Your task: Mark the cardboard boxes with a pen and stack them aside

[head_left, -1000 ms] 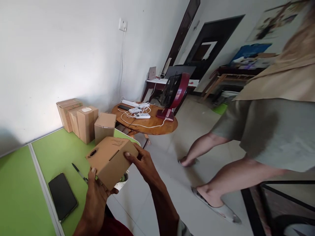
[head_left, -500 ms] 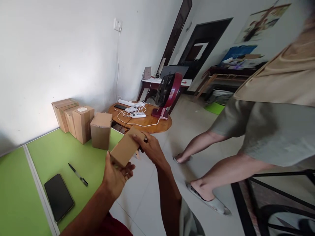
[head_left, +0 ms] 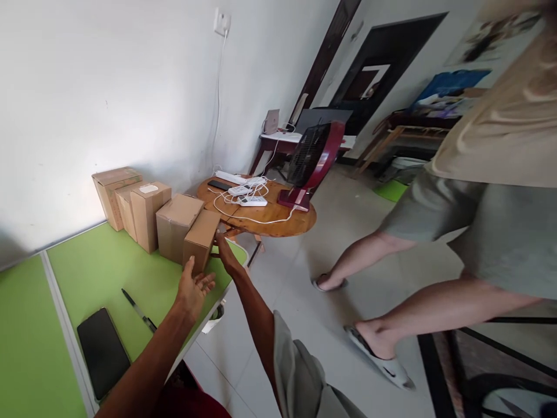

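Since half a second ago we have brought the small cardboard box [head_left: 201, 238] down out of the air and onto the green table [head_left: 100, 270], where it stands at the near end of the row of boxes [head_left: 139, 206], touching the neighbouring box in that row. Our right hand [head_left: 225, 252] lies flat against the side of the small cardboard box that faces the round wooden table [head_left: 270, 215], fingers straight and not closed around it. Our left hand [head_left: 194, 285] hovers just in front of the small cardboard box, palm up and fingers spread wide, holding nothing. Nearer us than that box, a pen [head_left: 138, 309] and a dark phone [head_left: 102, 351] lie on the green table. Beyond the round wooden table's far edge a red fan [head_left: 311, 165] stands, and another person's bare legs [head_left: 391, 290] cross the floor beside it.
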A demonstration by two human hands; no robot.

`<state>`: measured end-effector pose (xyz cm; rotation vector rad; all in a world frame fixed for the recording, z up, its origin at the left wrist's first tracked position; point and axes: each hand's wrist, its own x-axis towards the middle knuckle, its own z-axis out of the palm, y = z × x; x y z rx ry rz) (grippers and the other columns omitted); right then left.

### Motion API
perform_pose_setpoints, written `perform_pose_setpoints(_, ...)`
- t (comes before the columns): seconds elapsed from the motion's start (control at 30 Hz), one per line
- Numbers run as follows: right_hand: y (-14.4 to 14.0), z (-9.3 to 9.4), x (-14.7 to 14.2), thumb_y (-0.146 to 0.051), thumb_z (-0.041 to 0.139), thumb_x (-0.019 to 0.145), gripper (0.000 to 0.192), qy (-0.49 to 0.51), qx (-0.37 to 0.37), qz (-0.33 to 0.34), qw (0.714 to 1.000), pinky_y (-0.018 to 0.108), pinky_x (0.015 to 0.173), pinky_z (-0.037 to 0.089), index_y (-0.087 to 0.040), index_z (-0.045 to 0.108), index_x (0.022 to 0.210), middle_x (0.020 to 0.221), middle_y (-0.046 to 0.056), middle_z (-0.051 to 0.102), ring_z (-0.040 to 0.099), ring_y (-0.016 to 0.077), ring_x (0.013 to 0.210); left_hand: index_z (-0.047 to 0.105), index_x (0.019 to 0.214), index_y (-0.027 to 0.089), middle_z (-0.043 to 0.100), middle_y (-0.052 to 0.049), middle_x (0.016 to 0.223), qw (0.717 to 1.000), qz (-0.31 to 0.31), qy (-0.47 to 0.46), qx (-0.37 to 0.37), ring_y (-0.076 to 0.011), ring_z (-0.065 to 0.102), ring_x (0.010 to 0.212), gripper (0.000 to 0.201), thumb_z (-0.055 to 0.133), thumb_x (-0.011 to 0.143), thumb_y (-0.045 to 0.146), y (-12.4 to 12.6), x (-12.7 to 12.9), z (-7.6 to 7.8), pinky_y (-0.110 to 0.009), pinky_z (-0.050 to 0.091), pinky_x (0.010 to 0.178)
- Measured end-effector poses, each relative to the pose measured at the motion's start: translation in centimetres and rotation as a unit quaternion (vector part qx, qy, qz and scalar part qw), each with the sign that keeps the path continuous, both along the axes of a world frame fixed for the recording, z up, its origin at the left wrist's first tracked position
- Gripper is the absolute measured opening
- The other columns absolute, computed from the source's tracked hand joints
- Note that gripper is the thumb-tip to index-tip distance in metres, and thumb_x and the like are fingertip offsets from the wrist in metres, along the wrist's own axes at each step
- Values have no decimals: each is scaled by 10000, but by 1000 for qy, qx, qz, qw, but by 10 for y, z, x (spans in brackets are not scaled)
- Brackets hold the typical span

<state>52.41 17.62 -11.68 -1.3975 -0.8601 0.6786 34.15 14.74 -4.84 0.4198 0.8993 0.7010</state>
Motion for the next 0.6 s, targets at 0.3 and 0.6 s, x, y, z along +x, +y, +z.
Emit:
perform_pose_setpoints(0.3, -7, -16, -8, -1015, 561, 886, 900, 21, -9, -37, 999, 564, 1007, 694, -254, 714, 1340, 1476, 176, 720, 675, 375, 1347, 493, 1610, 221, 637, -177, 1528, 994, -15, 34, 106, -219, 776, 1157, 581, 681, 1091, 400, -10, -20, -18, -253, 584, 785)
perform_pose_setpoints(0.6, -15, -18, -14, -1115, 576, 629, 1062, 1, -38, -69, 997, 600, 944, 698, -261, 674, 1253, 1435, 196, 673, 655, 430, 1353, 470, 1704, 167, 679, -268, 1532, 986, -66, 61, 142, -364, 756, 1275, 1027, 830, 902, 697, -1, -11, -38, -360, 609, 823)
